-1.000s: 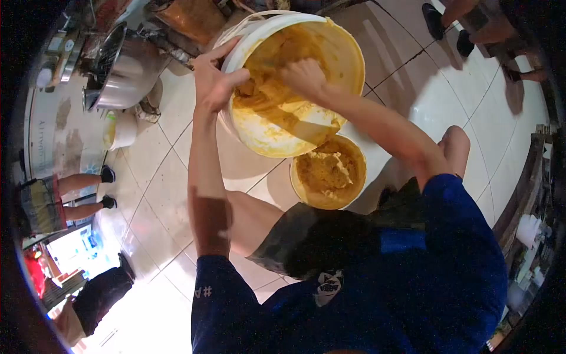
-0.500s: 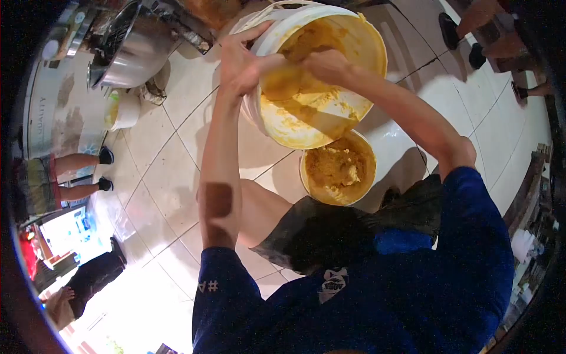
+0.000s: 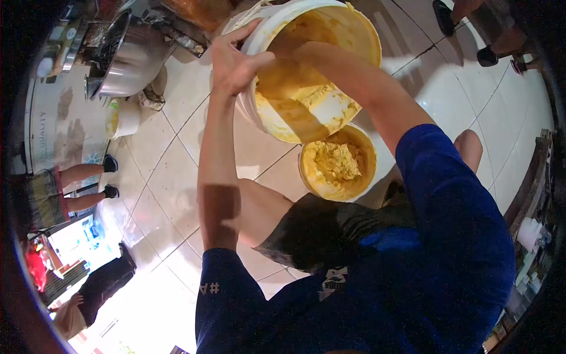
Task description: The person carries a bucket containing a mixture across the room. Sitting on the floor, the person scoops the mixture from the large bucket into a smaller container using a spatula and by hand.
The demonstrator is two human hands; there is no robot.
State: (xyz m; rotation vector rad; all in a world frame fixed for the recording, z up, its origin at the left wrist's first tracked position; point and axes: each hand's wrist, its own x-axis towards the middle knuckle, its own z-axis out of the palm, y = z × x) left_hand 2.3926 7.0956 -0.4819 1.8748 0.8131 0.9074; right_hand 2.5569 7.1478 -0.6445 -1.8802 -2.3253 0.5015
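Observation:
A large white bucket (image 3: pixel 359 36), its inside smeared with yellow paste, is tilted with its mouth toward me. My left hand (image 3: pixel 236 65) grips its left rim, thumb over the edge and fingers along the outside. My right hand (image 3: pixel 303 54) reaches deep inside the bucket; its fingers are in shadow and hidden, so what they hold cannot be made out. Under the bucket's lower rim a smaller tub (image 3: pixel 370 171) stands on the floor between my legs, with lumpy yellow paste (image 3: pixel 337 160) in it.
A steel mixing bowl (image 3: pixel 138 56) and a small white pail (image 3: pixel 127 118) are at the upper left. People's legs show at the left (image 3: pixel 82 174) and upper right (image 3: pixel 507 42). A person in dark clothing (image 3: pixel 103 286) is at the lower left. Shelving (image 3: pixel 533 177) lines the right.
My right arm has reached further into the bucket, the shoulder coming forward. The paste in the smaller tub is now lit and looks paler. My left hand still holds the rim.

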